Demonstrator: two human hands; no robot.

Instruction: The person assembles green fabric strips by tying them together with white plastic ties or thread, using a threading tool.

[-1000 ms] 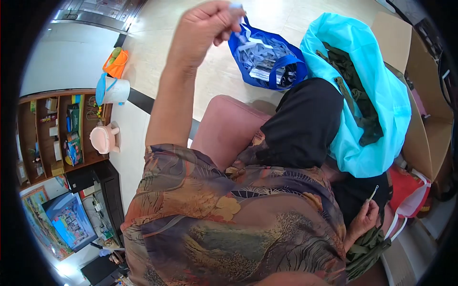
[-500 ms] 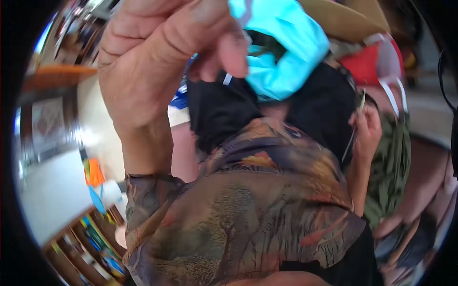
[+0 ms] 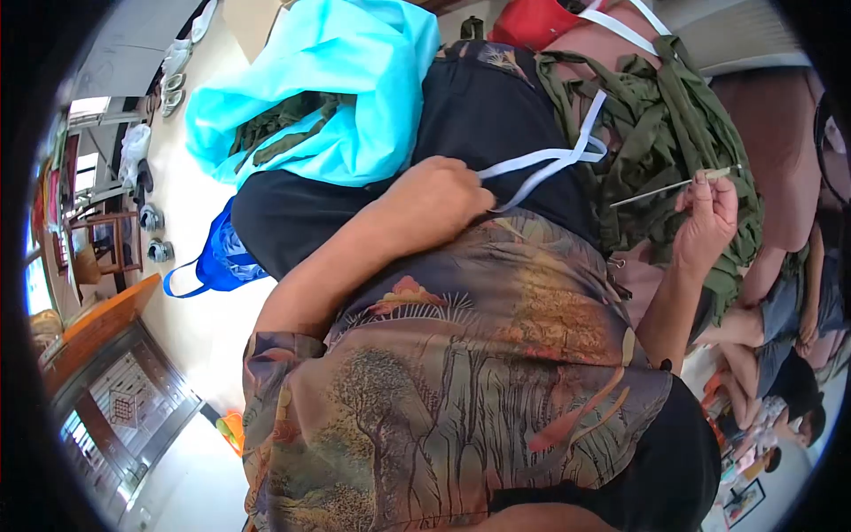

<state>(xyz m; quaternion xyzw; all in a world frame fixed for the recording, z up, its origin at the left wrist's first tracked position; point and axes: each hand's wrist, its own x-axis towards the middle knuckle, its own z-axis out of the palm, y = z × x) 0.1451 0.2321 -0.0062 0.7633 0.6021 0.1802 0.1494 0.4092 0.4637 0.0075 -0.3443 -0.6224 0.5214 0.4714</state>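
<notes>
My left hand (image 3: 439,199) is closed over my lap, with a white flat tape (image 3: 541,160) running out of its grip. The tape curls into a loop on my dark trousers. In my right hand (image 3: 706,217) a thin metal rod (image 3: 651,192) is pinched near its pale end, pointing toward my lap. Behind and below that hand lies a heap of olive-green fabric strips (image 3: 638,124). A bright turquoise bag (image 3: 381,89) rests on my left thigh, its mouth showing dark green fabric (image 3: 288,124) inside.
A blue bag (image 3: 226,257) is beside my left leg. A red object (image 3: 532,22) with white straps lies beyond the fabric heap. Shoes (image 3: 160,251) and a wooden chair (image 3: 113,239) are on the left. Other people (image 3: 789,372) sit at the right.
My left hand has come down from close to the camera to my lap, and the white tape now shows clearly. My right hand still holds the rod. The view has swung.
</notes>
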